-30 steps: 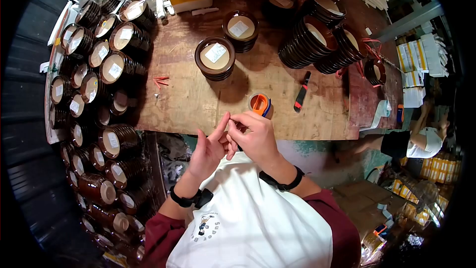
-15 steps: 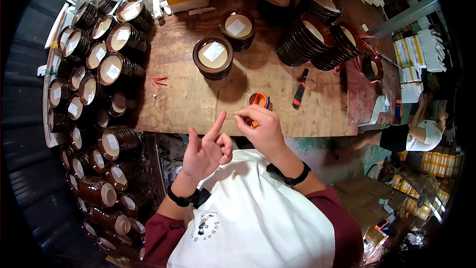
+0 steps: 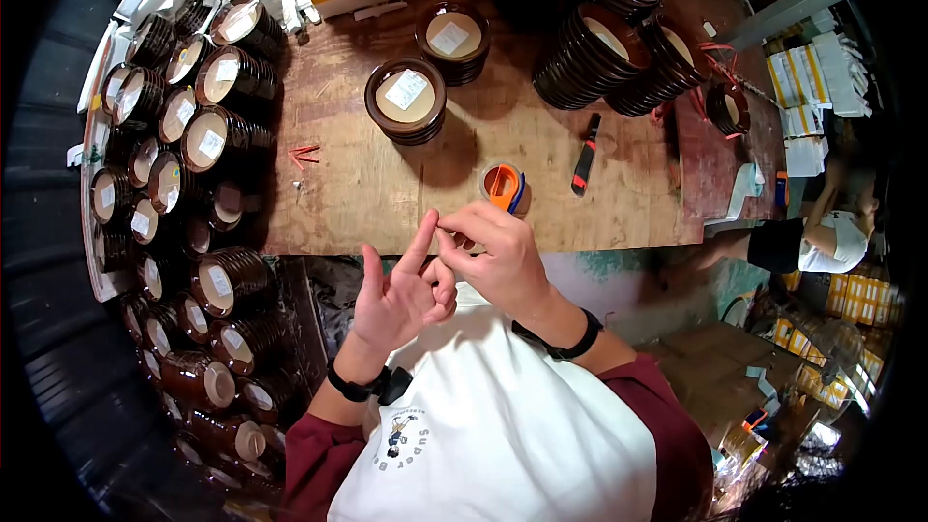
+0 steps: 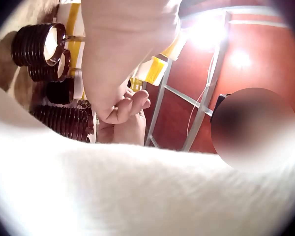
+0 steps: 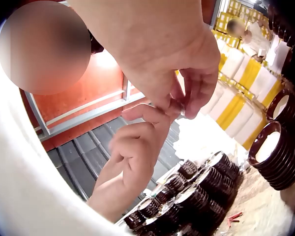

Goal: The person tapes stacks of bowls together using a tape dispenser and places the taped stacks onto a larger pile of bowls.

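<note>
Right hand held at chest height over the near edge of the wooden table; thumb and fingertips pinched onto the tip of the left index finger — whether a small item sits in the pinch cannot be told. Left hand: index and little finger raised, other fingers curled, holding nothing. Orange tape roll on the table just beyond the right hand — black-handled cutter beside it, stacked brown bowls further back.

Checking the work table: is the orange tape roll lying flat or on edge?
Flat: the tape roll shows its round face and hole upward on the table.
</note>
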The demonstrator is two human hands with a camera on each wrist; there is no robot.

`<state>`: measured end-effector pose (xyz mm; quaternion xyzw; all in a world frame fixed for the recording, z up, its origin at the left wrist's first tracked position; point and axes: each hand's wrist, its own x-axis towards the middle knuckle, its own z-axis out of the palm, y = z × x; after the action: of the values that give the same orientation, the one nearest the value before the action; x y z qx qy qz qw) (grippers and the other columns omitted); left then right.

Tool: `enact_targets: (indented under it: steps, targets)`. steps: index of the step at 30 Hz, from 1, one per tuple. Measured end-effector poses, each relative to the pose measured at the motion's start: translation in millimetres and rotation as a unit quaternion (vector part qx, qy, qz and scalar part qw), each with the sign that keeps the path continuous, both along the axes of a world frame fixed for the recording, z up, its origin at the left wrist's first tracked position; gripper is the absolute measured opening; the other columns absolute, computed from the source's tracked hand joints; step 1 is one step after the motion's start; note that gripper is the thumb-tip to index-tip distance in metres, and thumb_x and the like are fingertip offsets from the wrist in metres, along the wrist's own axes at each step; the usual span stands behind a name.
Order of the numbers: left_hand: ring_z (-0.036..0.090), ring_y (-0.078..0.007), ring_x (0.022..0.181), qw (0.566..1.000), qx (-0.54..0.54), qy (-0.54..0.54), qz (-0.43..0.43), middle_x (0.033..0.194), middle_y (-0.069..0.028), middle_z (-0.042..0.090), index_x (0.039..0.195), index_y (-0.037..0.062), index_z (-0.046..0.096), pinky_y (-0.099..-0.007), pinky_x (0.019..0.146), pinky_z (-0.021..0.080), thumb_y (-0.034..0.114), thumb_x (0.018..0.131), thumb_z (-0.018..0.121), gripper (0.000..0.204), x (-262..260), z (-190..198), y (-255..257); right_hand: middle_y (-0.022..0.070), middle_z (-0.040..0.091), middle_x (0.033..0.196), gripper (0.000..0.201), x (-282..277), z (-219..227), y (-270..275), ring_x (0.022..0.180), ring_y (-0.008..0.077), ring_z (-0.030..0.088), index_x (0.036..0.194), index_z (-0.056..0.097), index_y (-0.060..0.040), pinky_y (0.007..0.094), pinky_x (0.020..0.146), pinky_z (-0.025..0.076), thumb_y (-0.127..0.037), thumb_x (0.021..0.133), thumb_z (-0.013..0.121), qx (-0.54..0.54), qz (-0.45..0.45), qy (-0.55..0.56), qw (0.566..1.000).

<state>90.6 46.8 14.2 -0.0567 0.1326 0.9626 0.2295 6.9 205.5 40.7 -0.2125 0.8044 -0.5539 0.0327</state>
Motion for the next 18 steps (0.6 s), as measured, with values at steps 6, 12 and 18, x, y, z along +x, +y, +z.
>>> enact_targets:
  steps: [6,12,18]
  targets:
    - [0.040,-0.0156,0.064,0.991,-0.111,0.035,-0.068,0.094,-0.0123,0.055,0.161,0.0348,-0.008,-0.0273,0.067,0.039,0.087,0.087,0.015,0.093,-1,4,1,0.0080,0.061,0.076,0.007,-7,-9,0,0.061,0.0164,0.060,0.083,0.067,0.0009,0.0288,0.054,0.048,0.003,0.078,0.071,0.002,0.014,0.027,1.000]
    - [0.041,-0.0165,0.062,0.997,-0.059,0.012,-0.045,0.097,-0.0114,0.054,0.162,0.0312,-0.005,-0.0296,0.068,0.039,0.081,0.093,0.012,0.087,0,2,0,0.0073,0.058,0.072,0.007,-6,-14,-2,0.059,0.0155,0.058,0.080,0.065,0.0008,0.0283,0.053,0.046,0.004,0.075,0.069,-0.024,-0.012,0.011,1.000]
    - [0.041,-0.0163,0.061,0.999,-0.036,0.015,-0.023,0.097,-0.0089,0.054,0.163,0.0249,-0.001,-0.0299,0.066,0.037,0.078,0.095,0.012,0.087,-1,-1,-4,0.0086,0.057,0.072,0.009,-14,-17,7,0.061,0.0194,0.058,0.080,0.063,0.0007,0.0309,0.055,0.045,0.002,0.077,0.070,0.007,-0.079,0.021,0.997]
